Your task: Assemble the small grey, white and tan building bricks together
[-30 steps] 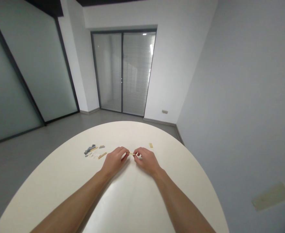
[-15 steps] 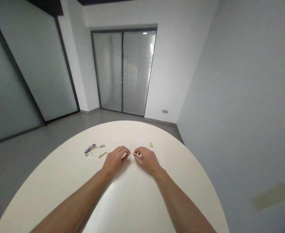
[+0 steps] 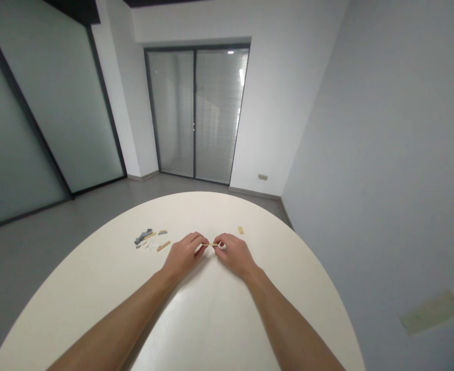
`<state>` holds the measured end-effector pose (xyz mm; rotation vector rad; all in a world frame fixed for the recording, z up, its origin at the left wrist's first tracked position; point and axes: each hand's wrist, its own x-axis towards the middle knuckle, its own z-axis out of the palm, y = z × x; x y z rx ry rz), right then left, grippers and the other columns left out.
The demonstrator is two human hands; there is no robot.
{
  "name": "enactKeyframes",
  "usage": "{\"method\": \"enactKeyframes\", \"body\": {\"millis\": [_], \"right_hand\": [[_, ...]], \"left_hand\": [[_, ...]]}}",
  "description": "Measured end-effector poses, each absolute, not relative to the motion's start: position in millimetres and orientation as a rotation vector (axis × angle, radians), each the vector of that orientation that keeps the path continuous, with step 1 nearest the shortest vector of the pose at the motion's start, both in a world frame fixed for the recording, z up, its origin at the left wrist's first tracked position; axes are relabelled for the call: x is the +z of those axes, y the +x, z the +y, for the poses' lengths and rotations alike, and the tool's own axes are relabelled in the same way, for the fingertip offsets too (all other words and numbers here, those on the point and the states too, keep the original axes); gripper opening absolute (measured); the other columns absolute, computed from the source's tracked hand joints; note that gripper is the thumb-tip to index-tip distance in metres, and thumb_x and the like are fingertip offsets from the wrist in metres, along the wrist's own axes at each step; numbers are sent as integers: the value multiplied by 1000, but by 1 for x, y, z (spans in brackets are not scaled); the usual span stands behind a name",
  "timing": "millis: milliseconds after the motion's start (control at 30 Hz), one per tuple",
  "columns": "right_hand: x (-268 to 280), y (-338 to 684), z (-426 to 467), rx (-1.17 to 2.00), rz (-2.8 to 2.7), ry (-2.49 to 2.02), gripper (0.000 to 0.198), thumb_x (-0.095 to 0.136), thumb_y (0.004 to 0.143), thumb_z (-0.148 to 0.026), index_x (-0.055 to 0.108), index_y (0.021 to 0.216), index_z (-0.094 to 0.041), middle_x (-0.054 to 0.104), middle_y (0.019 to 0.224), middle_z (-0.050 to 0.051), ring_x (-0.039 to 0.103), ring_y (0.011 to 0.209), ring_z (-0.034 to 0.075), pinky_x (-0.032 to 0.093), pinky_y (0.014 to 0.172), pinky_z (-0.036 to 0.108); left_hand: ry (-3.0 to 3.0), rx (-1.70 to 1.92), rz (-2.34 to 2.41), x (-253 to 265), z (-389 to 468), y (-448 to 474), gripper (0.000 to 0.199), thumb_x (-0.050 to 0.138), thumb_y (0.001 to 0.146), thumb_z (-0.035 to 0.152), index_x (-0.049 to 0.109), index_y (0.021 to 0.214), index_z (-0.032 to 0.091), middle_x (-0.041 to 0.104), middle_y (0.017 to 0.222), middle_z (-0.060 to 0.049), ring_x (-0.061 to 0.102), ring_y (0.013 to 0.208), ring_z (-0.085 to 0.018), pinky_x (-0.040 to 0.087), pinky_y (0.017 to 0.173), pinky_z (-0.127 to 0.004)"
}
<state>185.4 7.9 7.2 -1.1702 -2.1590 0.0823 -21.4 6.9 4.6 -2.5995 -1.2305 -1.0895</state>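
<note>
Between my fingertips, over the middle of the round white table [image 3: 196, 330], is a thin tan strip-like piece [image 3: 211, 245]. My left hand [image 3: 186, 252] pinches its left end, and my right hand [image 3: 234, 252] pinches the right end. The fingers cover most of the piece, so its full shape is hidden. Left of my left hand lies a longer tan strip [image 3: 164, 246]. Farther left is a small pile of grey pieces [image 3: 144, 237] with tan bits among them. Tiny white pieces [image 3: 151, 247] are scattered just in front of the pile.
A small tan rectangular piece [image 3: 241, 230] lies beyond my right hand. Near the pile rests a grey and tan piece [image 3: 162, 232]. Behind the table stand glass doors [image 3: 194, 113]; a grey wall [image 3: 397, 154] rises on the right.
Both hands stay in nearly the same place, still pinching the tan piece. No other clear movement shows on the table.
</note>
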Motion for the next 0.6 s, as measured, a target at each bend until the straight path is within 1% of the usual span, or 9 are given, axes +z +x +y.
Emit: {"method": "enactKeyframes", "body": {"millis": [267,600], "right_hand": [[7,186,8,91,-2177,-1181,11,62,88,-17,64,97,-23,71,93,2,65,87,17,48,78,28],[9,185,7,93,-2188,-1188,12,62,87,-16,65,96,-23,71,93,2,65,87,17,48,79,28]], "left_hand": [[-2601,-1097,-1177,7,5,-19,15,52,94,20,66,97,23,70,97,-3,66,88,-15,52,70,-22],[-2657,-1122,-1133,8,4,-19,17,51,96,22,67,100,24,70,99,-4,66,90,-14,53,75,-24]]}}
